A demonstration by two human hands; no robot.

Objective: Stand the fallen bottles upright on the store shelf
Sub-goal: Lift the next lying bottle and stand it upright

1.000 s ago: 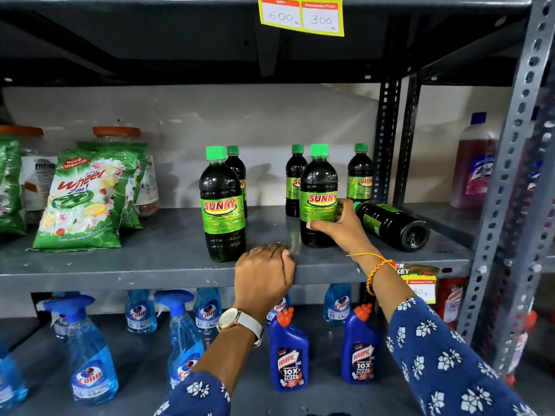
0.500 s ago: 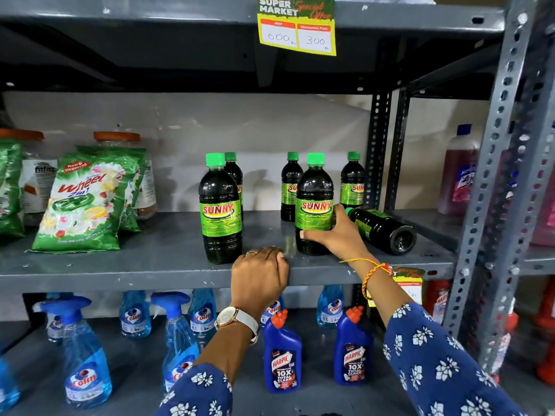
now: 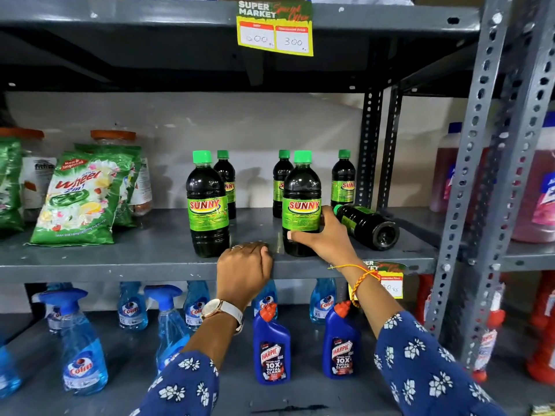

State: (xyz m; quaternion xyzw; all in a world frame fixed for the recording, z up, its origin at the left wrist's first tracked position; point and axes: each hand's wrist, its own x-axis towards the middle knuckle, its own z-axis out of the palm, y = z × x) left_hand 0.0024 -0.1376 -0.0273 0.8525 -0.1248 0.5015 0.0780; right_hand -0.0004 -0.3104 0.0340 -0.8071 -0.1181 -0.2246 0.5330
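Dark green-capped Sunny bottles stand on the grey middle shelf (image 3: 135,259). My right hand (image 3: 326,238) grips the lower part of an upright front bottle (image 3: 301,193). Just to its right a fallen bottle (image 3: 369,225) lies on its side, cap toward the back, base toward me. Another upright bottle (image 3: 207,205) stands front left, and three more stand behind. My left hand (image 3: 244,267) rests curled over the shelf's front edge, between the two front bottles, holding no bottle.
Green detergent packs (image 3: 79,199) and orange-lidded jars (image 3: 115,139) fill the shelf's left. A perforated steel upright (image 3: 477,175) bounds the right, with pink bottles (image 3: 537,187) beyond. Blue spray bottles (image 3: 79,346) and Harpic bottles (image 3: 271,349) stand below. A price tag (image 3: 274,30) hangs from the upper shelf.
The view has tilted up a little, so everything sits lower in frame. Both hands keep their places, the right one still on the upright bottle.
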